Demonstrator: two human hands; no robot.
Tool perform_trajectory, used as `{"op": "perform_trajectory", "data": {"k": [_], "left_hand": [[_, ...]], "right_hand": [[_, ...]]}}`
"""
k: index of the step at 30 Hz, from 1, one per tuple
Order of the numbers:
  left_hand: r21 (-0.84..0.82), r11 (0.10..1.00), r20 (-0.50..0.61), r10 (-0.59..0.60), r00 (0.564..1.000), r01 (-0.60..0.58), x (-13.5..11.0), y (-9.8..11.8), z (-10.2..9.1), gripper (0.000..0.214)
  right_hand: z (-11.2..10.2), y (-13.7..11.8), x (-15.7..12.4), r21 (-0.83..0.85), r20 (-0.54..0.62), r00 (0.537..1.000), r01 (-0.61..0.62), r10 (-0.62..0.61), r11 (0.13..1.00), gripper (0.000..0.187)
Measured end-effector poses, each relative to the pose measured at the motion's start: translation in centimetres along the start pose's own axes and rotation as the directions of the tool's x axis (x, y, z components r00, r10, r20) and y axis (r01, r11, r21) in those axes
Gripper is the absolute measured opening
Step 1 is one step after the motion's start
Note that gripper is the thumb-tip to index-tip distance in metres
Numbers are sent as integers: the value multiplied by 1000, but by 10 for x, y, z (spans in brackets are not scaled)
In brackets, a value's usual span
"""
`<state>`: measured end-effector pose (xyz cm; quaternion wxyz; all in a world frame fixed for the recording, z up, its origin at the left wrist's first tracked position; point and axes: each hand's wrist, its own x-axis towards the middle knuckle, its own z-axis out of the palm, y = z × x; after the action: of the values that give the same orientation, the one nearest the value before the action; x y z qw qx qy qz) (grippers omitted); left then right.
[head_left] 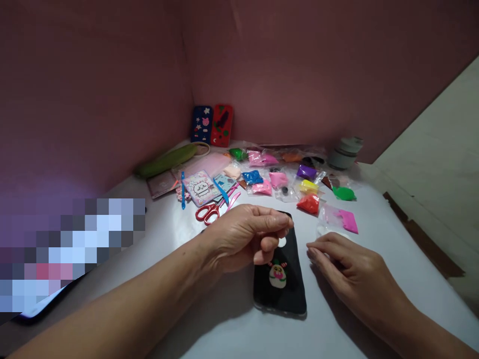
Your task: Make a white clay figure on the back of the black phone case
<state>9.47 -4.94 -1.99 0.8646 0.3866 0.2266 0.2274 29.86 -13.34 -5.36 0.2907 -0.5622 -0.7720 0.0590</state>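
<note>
Black phone case point(286, 299) lies on the white table point(209, 324) between the hands, long axis pointing away from the wearer, cream character figure point(277, 275) on its lower half and white disc point(282, 242) above that. Left hand point(258, 234) is over the case's upper left, thumb and fingers pinched, partly hiding the disc; right hand point(346, 267) sits just right of the case, apart from it, fingertips drawn together. Can't tell if either pinch holds anything small.

Dusky pink walls point(299, 65) meet in a corner behind the white worktop point(209, 329); dim light leaves the pale surface point(430, 149) at right greyish.
</note>
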Motion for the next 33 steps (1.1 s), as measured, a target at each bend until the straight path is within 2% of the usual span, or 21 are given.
{"op": "perform_trajectory", "data": {"k": [3, 5, 7, 12, 16, 22, 28, 33], "left_hand": [[-11, 1000, -19, -8, 1000, 8, 0, 0, 1, 12], [-4, 1000, -18, -21, 1000, 21, 0, 0, 2, 12], [30, 999, -22, -41, 999, 42, -2, -1, 6, 14], [134, 986, -59, -89, 994, 96, -5, -10, 18, 20], [203, 964, -66, -160, 985, 170, -6, -16, 24, 20], [285, 949, -83, -118, 990, 137, -7, -19, 24, 19], [172, 968, -34, -182, 983, 185, -6, -18, 23, 20], [129, 968, 0, -215, 977, 213, -6, -15, 22, 15]], "right_hand": [[-4, -8, 1, 25, -127, 989, 84, -80, 996, 10], [-7, -15, 0, 42, -204, 974, 113, -102, 993, 15], [-10, -23, -2, 79, -234, 968, 107, -86, 991, 22], [-13, -40, -8, 224, -208, 978, 81, -34, 971, 33], [-13, -46, -8, 249, -180, 982, 92, -48, 964, 27], [-13, -46, -10, 262, -223, 973, 117, -58, 958, 26], [-12, -49, -12, 264, -198, 980, 38, 16, 964, 30], [-11, -48, -12, 294, -206, 978, 35, 27, 955, 33]]}}
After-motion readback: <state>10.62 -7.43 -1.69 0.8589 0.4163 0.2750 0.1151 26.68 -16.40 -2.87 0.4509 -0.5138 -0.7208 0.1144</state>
